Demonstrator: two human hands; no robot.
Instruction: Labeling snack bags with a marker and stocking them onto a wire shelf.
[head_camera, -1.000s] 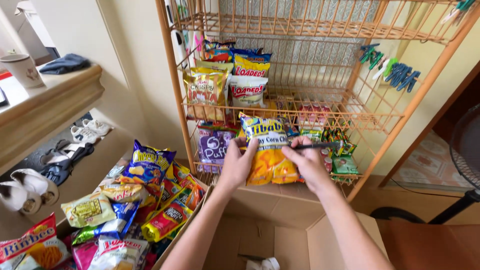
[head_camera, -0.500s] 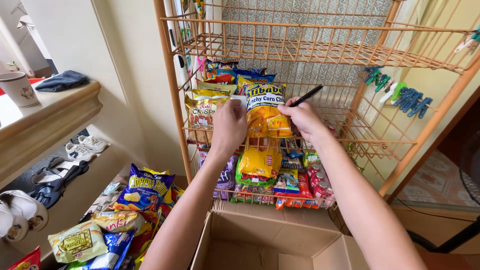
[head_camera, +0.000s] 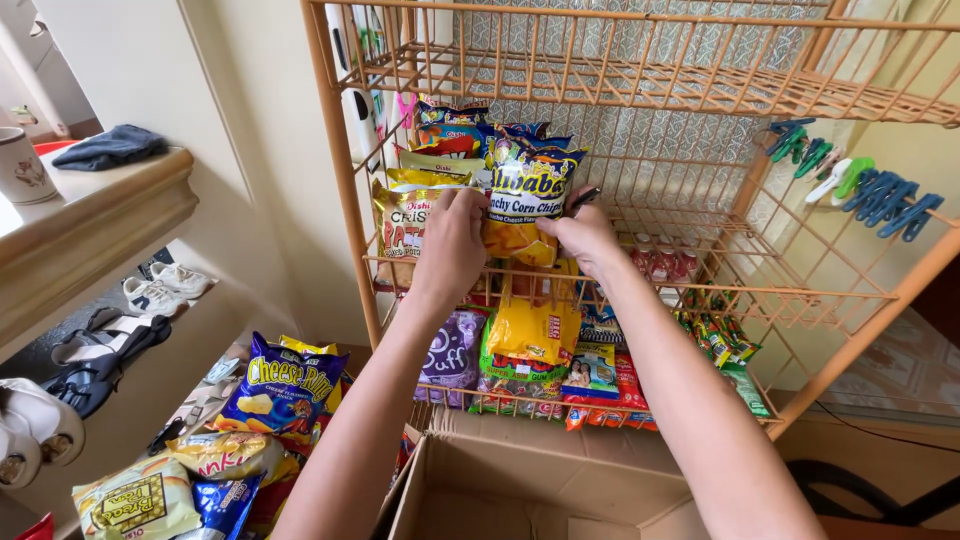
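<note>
1. A cream-walled corner beside a stairwell, with an orange wire rack (head_camera: 340, 200) standing against a patterned window; a ledge (head_camera: 100, 215) at far left carries a mug (head_camera: 20, 165) and a folded dark cloth (head_camera: 110, 147).

2. Below the ledge, shoes (head_camera: 150, 290) sit on the steps, and loose snack packs (head_camera: 285, 385) lie heaped on the floor beside the rack.

3. On the rack's middle shelf, the left hand (head_camera: 452, 240) pinches the left edge of a chip bag (head_camera: 525, 200), thumb in front and fingers behind, grip closed on the pack.

4. The chip bag, blue and yellow, stands upright at the shelf front, just right of a yellow-and-red bag (head_camera: 405, 225) and ahead of further packs.

5. The right hand (head_camera: 585, 240) clasps the bag's right edge; a dark pen-like stick (head_camera: 583, 198) juts from its grip, though how the fingers hold it cannot be told.

6. The step in hand appears to be seating the bag on the shelf; the next move likely calls for squaring it against its neighbour before both hands let go.

7. Beneath, the lower shelf holds more packets (head_camera: 530, 340), with an open carton (head_camera: 520, 490) on the floor.

8. At right, coloured clothes pegs (head_camera: 880, 195) are clipped along the rack's frame.
</note>
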